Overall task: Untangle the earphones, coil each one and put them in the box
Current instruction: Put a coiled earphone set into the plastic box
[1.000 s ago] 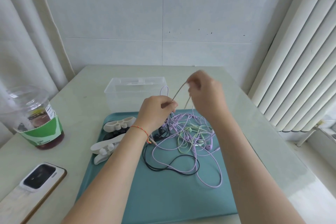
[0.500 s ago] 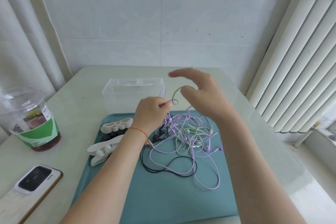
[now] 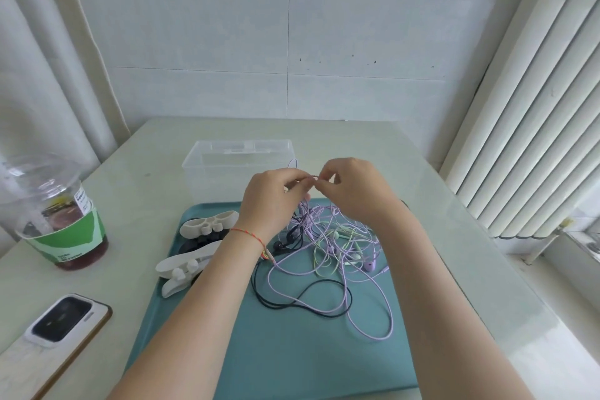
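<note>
A tangle of purple, pale green and black earphones (image 3: 328,247) lies on a teal tray (image 3: 276,351). My left hand (image 3: 272,201) and my right hand (image 3: 350,188) are raised above the tangle's far edge, fingertips nearly meeting. Both pinch the same purple cable (image 3: 313,177), which hangs down from them into the pile. A small loop of that cable pokes up behind my left fingers. The clear plastic box (image 3: 227,169) stands just beyond the tray, open-topped, with nothing visible inside.
White cable winders (image 3: 194,247) lie on the tray's left part. A lidded drink cup (image 3: 61,217) with a green sleeve and a phone (image 3: 61,325) sit on the table at left. Blinds and a sill run along the right.
My right hand has dropped and closed in on my left hand, from spread fingers to a pinch on the purple cable. The view has tilted slightly.
</note>
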Tool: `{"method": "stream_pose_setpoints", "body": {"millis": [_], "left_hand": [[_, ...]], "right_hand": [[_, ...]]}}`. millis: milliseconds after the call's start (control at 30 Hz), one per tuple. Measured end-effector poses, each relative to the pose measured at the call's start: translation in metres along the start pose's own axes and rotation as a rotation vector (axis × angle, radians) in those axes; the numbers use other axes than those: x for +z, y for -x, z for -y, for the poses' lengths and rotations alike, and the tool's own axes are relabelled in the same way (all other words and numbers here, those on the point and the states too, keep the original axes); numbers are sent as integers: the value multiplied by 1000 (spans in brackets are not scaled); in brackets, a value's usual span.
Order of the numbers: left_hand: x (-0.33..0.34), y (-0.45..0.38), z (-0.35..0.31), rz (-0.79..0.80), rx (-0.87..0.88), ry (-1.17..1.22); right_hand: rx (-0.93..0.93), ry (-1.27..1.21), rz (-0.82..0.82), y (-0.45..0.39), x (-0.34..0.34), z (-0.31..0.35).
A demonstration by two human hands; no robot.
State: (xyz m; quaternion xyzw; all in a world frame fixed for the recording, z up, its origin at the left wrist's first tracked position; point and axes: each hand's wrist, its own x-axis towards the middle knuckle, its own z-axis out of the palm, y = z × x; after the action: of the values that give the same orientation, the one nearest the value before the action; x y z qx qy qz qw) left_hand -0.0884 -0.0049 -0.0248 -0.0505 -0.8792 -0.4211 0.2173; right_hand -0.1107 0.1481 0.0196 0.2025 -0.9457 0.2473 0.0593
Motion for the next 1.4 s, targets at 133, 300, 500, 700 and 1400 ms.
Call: {"method": "stream_pose_setpoints", "body": {"millis": [133, 300, 500, 700, 1400], "left_hand": [[3, 0, -1, 4, 9, 1], [7, 1, 5, 67, -16, -134], [-3, -3, -9, -194, -208, 350], [-23, -2, -27, 84, -213, 513], [-45, -1, -33, 107, -316, 1463]], "right_hand": [[-62, -94, -156, -4, -2, -2], [47, -728, -631, 2, -22, 8], [37, -322, -112, 0, -22, -7], [-108, -273, 120, 8, -21, 5], [-152, -111, 154, 9, 11, 34]]}}
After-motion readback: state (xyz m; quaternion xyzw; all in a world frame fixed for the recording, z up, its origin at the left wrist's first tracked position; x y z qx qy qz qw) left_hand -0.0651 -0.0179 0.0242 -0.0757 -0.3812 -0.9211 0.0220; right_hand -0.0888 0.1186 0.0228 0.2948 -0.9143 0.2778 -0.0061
